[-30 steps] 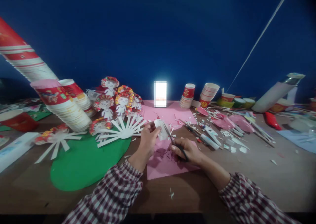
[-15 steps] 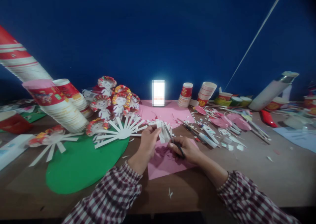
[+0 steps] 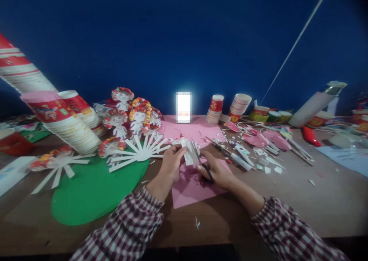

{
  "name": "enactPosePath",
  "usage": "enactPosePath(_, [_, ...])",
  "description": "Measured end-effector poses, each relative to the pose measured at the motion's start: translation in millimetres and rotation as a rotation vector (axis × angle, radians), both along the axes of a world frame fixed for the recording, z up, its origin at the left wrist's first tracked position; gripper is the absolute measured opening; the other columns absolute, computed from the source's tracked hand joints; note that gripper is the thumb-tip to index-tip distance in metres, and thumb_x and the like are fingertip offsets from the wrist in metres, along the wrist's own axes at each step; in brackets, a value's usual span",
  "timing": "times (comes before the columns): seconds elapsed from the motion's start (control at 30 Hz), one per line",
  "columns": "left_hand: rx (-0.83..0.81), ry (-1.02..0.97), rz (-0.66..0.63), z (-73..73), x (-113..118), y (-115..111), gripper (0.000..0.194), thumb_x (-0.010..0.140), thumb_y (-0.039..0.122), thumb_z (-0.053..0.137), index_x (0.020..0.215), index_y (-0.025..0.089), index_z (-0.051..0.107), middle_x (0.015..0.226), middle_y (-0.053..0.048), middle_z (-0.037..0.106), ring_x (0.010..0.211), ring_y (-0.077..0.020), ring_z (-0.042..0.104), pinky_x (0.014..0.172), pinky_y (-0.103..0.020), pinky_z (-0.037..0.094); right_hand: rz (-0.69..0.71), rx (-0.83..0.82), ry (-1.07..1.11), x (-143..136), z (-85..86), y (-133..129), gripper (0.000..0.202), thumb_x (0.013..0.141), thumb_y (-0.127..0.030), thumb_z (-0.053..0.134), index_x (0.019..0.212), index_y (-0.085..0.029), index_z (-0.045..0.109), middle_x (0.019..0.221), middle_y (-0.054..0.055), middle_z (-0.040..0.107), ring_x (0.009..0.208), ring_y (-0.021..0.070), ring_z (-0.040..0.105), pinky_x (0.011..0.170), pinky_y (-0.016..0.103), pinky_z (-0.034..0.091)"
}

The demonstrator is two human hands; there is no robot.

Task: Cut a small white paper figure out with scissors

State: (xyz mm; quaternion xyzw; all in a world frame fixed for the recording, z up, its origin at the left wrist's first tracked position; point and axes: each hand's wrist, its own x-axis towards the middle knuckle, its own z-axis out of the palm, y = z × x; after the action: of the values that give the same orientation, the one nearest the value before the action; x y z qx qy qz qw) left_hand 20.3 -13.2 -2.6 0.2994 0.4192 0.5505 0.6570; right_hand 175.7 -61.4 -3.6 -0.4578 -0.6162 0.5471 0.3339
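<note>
My left hand (image 3: 171,162) pinches a small piece of white paper (image 3: 188,156) between thumb and fingers. Around the dark handles of a pair of scissors (image 3: 207,172) my right hand (image 3: 216,169) is closed. The scissor blades point up and away, slightly parted, along the paper's right edge. Below both hands lies a sheet of pink paper (image 3: 184,199) with small dark scraps on it. A white fan of paper strips (image 3: 143,153) rests left of my left hand, partly over a green paper oval (image 3: 94,199).
Stacked paper cups (image 3: 71,132) lean at the left, beside several paper dolls (image 3: 139,117) with coloured rims. At the back stands a bright blurred screen (image 3: 184,107). Pens (image 3: 238,159), white scraps and pink cutouts (image 3: 276,139) litter the right, near a red object (image 3: 310,136).
The scissor blades have opened apart beside the white paper. My right fingers have spread a little on the handles. The whole view has shifted slightly.
</note>
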Motion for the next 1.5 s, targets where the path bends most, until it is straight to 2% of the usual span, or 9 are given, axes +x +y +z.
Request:
enactPosePath(0.07, [0.016, 0.0, -0.034, -2.5, 0.5, 0.3, 0.029, 0.058, 0.025, 0.077, 0.081, 0.012, 0.064, 0.066, -0.003, 0.068, 0.057, -0.0145, 0.063, 0.054, -0.024, 0.048, 0.015, 0.013, -0.002, 0.6, 0.8, 0.3, 0.041, 0.08, -0.048, 0.061, 0.105, -0.02, 0.042, 0.056, -0.004, 0.061, 0.045, 0.0138, 0.058, 0.044, 0.023, 0.048])
enactPosePath(0.17, [0.061, 0.008, -0.073, -7.3, 1.9, 0.4, 0.027, 0.06, 0.028, 0.076, 0.078, 0.012, 0.064, 0.065, -0.003, 0.067, 0.054, -0.0146, 0.062, 0.049, -0.023, 0.045, 0.041, 0.009, -0.018, 1.4, 0.8, 1.4, 0.033, 0.081, -0.05, 0.059, 0.085, -0.02, 0.048, 0.056, -0.002, 0.061, 0.045, 0.013, 0.058, 0.044, 0.021, 0.046])
enactPosePath(0.3, [0.065, 0.018, -0.091, -11.1, 3.5, 0.0, 0.026, 0.061, 0.03, 0.076, 0.076, 0.013, 0.063, 0.063, -0.003, 0.066, 0.052, -0.0148, 0.061, 0.044, -0.022, 0.041, 0.042, -0.013, -0.046, 1.8, -1.1, 2.6, 0.034, 0.082, -0.051, 0.059, 0.072, -0.02, 0.048, 0.054, -0.002, 0.06, 0.043, 0.0124, 0.057, 0.041, 0.02, 0.043])
enactPosePath(0.7, [-0.011, 0.013, -0.096, -0.6, 4.5, -4.7, 0.024, 0.06, 0.025, 0.076, 0.075, 0.014, 0.06, 0.053, 0.003, 0.059, 0.039, -0.009, 0.048, 0.041, -0.022, 0.036, -0.026, -0.037, -0.093, 0.9, -0.9, 2.4, 0.034, 0.08, -0.048, 0.062, 0.068, -0.02, 0.048, 0.051, -0.003, 0.056, 0.04, 0.0115, 0.055, 0.036, 0.019, 0.043])
enactPosePath(1.17, [-0.1, 0.037, -0.109, 7.4, 5.8, -8.2, 0.018, 0.066, 0.021, 0.07, 0.08, 0.017, 0.058, 0.051, 0.004, 0.056, 0.038, -0.012, 0.05, 0.038, -0.023, 0.036, -0.04, -0.024, -0.098, 1.7, -3.0, 3.0, 0.032, 0.081, -0.046, 0.061, 0.068, -0.019, 0.048, 0.052, -0.004, 0.055, 0.039, 0.0105, 0.054, 0.034, 0.018, 0.043])
enactPosePath(1.5, [-0.06, -0.024, -0.126, 0.4, 6.1, -5.2, 0.022, 0.062, 0.023, 0.074, 0.075, 0.017, 0.058, 0.054, 0.004, 0.058, 0.043, -0.0109, 0.051, 0.042, -0.023, 0.038, -0.048, -0.008, -0.116, 0.6, 0.0, 1.1, 0.033, 0.082, -0.048, 0.058, 0.069, -0.019, 0.048, 0.053, -0.003, 0.055, 0.039, 0.0107, 0.053, 0.033, 0.018, 0.042])
